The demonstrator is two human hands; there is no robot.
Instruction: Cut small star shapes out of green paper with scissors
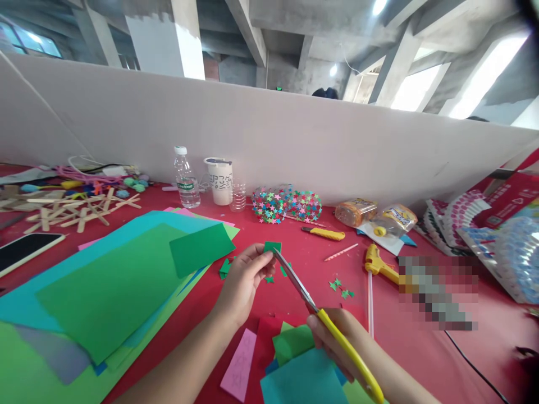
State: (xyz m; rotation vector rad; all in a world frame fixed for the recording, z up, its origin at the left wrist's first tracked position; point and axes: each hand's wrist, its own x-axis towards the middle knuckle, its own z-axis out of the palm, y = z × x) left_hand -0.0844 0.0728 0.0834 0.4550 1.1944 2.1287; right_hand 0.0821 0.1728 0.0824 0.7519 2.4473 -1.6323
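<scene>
My left hand (248, 273) pinches a small green paper piece (273, 246) between thumb and fingers. Around the yellow handles of a pair of scissors (297, 279) my right hand (339, 334) is closed. The blade tips meet the lower edge of the green piece, close to my left thumb. Small green paper stars and scraps (225, 269) lie on the red table just beyond my left hand. Below my hands sit a pink paper strip (239, 365) with pencilled shapes and a stack of teal and green paper pieces (305, 379).
Large coloured sheets (113, 286) cover the left side, near a phone (29, 249) and craft sticks (80, 210). A water bottle (186, 182) and white cup (219, 182) stand by the partition. On the right are a yellow utility knife (323, 233), glue gun (381, 265) and paper plates (458, 219).
</scene>
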